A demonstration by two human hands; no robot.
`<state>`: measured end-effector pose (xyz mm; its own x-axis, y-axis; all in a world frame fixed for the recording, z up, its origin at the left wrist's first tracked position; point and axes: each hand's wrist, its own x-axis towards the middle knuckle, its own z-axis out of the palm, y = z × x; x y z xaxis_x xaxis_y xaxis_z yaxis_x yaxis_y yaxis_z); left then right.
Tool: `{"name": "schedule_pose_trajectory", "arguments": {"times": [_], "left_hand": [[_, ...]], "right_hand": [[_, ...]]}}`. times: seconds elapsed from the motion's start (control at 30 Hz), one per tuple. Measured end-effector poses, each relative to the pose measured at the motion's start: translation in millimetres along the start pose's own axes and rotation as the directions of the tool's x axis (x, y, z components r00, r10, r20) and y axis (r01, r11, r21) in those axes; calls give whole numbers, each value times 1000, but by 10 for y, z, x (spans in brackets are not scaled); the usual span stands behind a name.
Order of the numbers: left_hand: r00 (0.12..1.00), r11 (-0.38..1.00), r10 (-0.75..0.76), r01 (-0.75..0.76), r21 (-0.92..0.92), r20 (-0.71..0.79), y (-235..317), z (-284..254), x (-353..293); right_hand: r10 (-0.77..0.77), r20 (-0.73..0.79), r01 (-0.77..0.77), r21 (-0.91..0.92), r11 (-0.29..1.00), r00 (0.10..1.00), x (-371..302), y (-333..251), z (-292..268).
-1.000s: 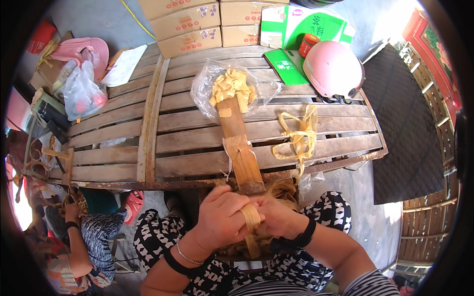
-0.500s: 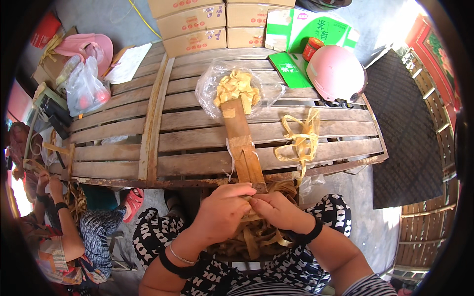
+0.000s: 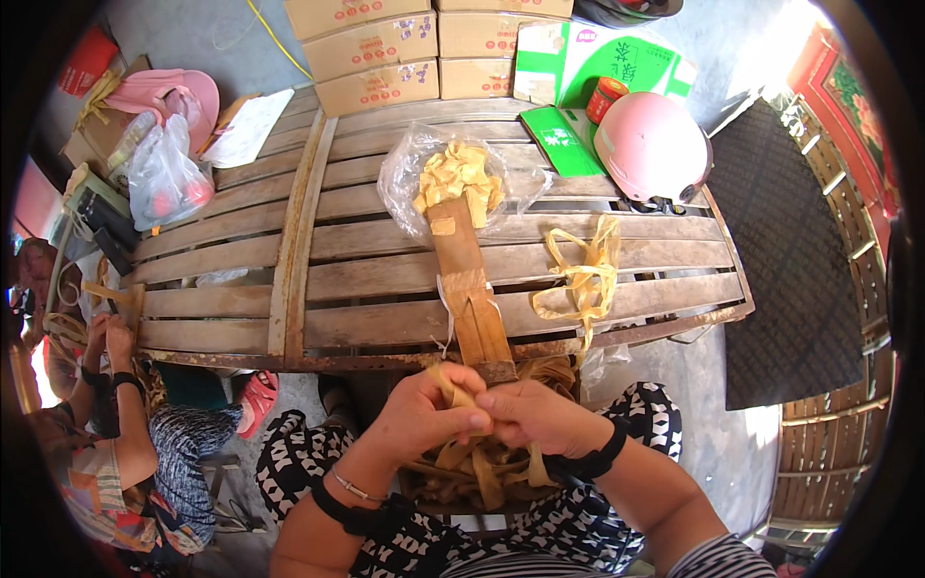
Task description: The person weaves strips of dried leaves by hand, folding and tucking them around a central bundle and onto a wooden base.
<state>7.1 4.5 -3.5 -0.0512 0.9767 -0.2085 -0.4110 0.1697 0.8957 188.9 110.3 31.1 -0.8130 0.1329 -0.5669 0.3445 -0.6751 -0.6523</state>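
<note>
My left hand [image 3: 424, 416] and my right hand [image 3: 533, 414] meet over my lap, both pinching one tan rubber band [image 3: 453, 385] between their fingertips. Under them a heap of tan bands [image 3: 482, 462] lies on my lap. A long wooden board [image 3: 469, 289] runs from my hands out across the slatted wooden table [image 3: 366, 270]. Its far end reaches a clear plastic bag of yellow bands [image 3: 458, 178]. A loose bundle of pale yellow bands [image 3: 583, 275] lies on the table to the right of the board.
A pink helmet [image 3: 650, 144], a green carton [image 3: 597, 63] with a red jar, and brown cardboard boxes [image 3: 385, 48] stand at the table's far side. A plastic bag [image 3: 164, 178] and pink hat [image 3: 159, 91] lie at far left. Another seated person [image 3: 106, 405] works at my left.
My hands have lifted from the lap toward the near end of the board and come together, fingertips now pinching one band. The person at my left has shifted slightly.
</note>
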Motion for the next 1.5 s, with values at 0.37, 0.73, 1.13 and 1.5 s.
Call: {"name": "schedule_pose_trajectory", "arguments": {"times": [0.37, 0.73, 1.13, 1.5], "left_hand": [[930, 997, 55, -68, -23, -364, -150, 37, 324], [861, 733, 467, -249, 633, -202, -171, 185, 62], [937, 933, -10, -117, 339, 350, 223, 269, -112], [717, 62, 685, -235, 970, 130, -16, 251, -29]], "right_hand": [[-742, -260, 319, -780, 538, 618, 330, 4, -419], [-857, 388, 445, -869, -218, 339, 280, 108, -138], [-742, 142, 559, -752, 349, 655, 67, -17, -124], [-357, -258, 375, 23, 927, 898, 186, 184, 25]]}}
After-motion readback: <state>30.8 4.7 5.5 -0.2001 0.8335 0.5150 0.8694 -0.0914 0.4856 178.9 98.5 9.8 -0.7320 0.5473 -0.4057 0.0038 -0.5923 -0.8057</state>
